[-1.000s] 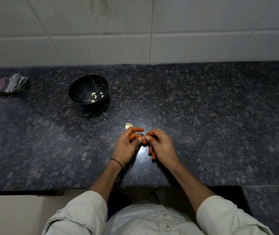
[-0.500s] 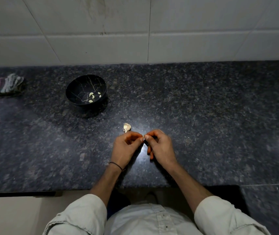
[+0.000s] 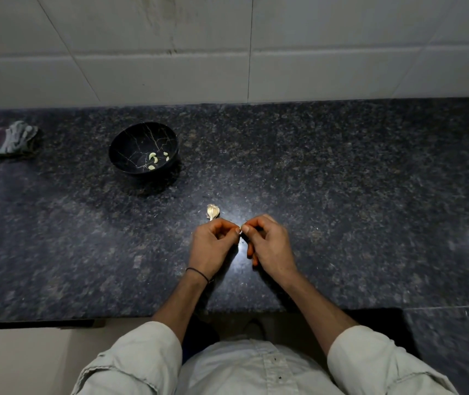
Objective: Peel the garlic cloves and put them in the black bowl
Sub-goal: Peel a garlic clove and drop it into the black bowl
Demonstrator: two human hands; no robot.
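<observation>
Dark speckled granite countertop fills the width of the frame beneath a pale tiled wall. At the far left I see a crumpled cloth, well apart from the work. To its right, upper left of centre, stands the black bowl, with a few peeled cloves lying on its floor.

Near the middle, a papery garlic piece lies on the stone just beyond the knuckles of the left hand. I cannot tell whether it is husk or unpeeled.

That hand is curled, its fingertips pinching a clove, and the right hand nips the same clove from the other side with thumb and forefinger. The clove is nearly hidden between the fingertips, at centre frame and well apart from the bowl.

My worry is the smallness of it. With two tight pinches pulling against each other, I judge it could squirt out and skid across the glossy stone, or drop off the near edge. Skin may tear in scraps and cling. The light is dim, so a missed shred would be easy to carry into the bowl, and a sweeping left wrist might knock the loose piece.
</observation>
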